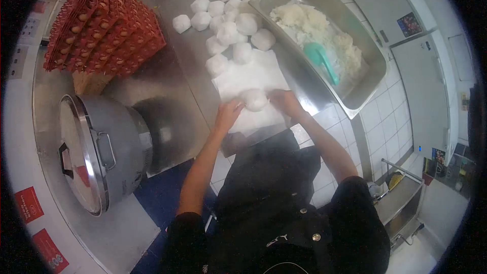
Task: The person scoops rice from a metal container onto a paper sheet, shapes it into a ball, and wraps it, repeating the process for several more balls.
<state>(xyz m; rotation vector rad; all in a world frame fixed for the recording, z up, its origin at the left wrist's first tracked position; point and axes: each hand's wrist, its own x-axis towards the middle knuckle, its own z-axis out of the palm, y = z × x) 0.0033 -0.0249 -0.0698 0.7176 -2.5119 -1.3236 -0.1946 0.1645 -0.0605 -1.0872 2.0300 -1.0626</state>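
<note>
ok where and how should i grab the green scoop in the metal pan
Take the green scoop by its slim handle, probably with your right hand, coming from above on the near side of the metal pan: the handle's end points toward your side, while the broader head lies farther away, by the white food.

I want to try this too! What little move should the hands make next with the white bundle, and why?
Probably tuck its sides in snugly: the left hand and right hand have their fingertips at opposite sides of the white bundle, which sits on white sheets, while the piled bundles beyond look rounded and closed.
</note>
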